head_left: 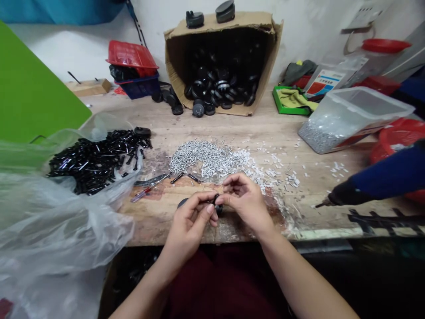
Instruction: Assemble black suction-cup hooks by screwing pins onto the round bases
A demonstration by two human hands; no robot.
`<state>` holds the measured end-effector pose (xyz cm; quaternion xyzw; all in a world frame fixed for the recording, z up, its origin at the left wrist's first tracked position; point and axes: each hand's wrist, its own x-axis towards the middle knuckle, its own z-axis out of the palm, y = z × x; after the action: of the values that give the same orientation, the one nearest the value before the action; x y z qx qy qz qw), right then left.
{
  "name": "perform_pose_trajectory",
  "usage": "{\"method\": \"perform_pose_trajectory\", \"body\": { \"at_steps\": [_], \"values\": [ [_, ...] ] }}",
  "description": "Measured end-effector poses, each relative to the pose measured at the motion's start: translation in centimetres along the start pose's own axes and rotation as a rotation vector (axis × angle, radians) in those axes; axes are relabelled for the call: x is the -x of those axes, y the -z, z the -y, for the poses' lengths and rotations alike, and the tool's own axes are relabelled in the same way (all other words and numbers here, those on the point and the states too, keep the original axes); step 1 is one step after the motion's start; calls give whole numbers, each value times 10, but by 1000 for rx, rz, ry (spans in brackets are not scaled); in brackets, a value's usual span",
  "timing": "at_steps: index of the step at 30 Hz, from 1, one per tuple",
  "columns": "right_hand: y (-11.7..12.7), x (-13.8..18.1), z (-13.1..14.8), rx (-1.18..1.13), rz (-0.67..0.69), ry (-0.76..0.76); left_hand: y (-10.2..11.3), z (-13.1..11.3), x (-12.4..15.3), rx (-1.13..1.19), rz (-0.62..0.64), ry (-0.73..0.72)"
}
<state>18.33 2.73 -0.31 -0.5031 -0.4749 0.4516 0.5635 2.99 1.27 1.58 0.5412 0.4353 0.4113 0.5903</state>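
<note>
My left hand (195, 217) pinches a small black part (217, 204) between thumb and fingers, near the table's front edge. From the other side, my right hand (244, 199) closes its thumb and index finger on the same part; my fingers cover most of it, so its kind does not show. Behind my left hand a dark round piece (182, 202) lies on the wood, partly hidden. Just beyond my hands is a pile of small silver screws (199, 155), with white plastic bits (265, 170) scattered to its right. Two black pins (177, 178) lie in front of the pile.
At left, a clear plastic bag (99, 230) spills black rods (96, 155); a screwdriver (142, 194) lies beside it. A blue power driver (375, 177) juts in from the right. Behind stand a cardboard box (175, 66) of black round parts and a clear bin (358, 115).
</note>
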Motion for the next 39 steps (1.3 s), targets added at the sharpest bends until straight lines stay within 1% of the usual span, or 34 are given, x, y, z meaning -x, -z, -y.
{"method": "perform_pose_trajectory", "body": {
  "at_steps": [2,3,4,6,8,10,12,14,16,18,21,25,31,34,37,39],
  "values": [
    [2,-4,-2,-139,129,-138,2,-3,0,25,33,60],
    [3,-5,-2,-180,181,-176,4,-3,-2,32,35,88],
    [4,-5,-3,-202,207,-191,6,-2,-3,32,23,108],
    [7,-4,-5,-178,192,-158,10,3,-9,0,-33,119],
    [11,-1,-10,-15,134,-66,15,12,-16,-82,-88,99],
    [15,3,-17,254,113,45,19,23,-23,-224,-101,36],
    [17,6,-27,473,161,122,22,32,-27,-421,-66,-69],
    [15,8,-35,555,226,149,21,37,-30,-621,-7,-170],
    [13,9,-42,555,249,152,19,39,-30,-778,56,-221],
    [11,9,-46,531,238,159,15,38,-29,-890,107,-228],
    [11,9,-49,477,202,158,11,36,-28,-995,133,-250],
    [13,9,-55,404,152,146,7,39,-26,-1074,109,-326],
    [16,7,-58,381,173,202,-2,46,-20,-1222,101,-424],
    [17,8,-58,353,176,190,-3,46,-19,-1296,119,-427],
    [17,9,-58,306,163,155,0,41,-19,-1275,173,-395],
    [16,10,-59,281,156,132,3,38,-19,-1250,179,-363]
  ]
}}
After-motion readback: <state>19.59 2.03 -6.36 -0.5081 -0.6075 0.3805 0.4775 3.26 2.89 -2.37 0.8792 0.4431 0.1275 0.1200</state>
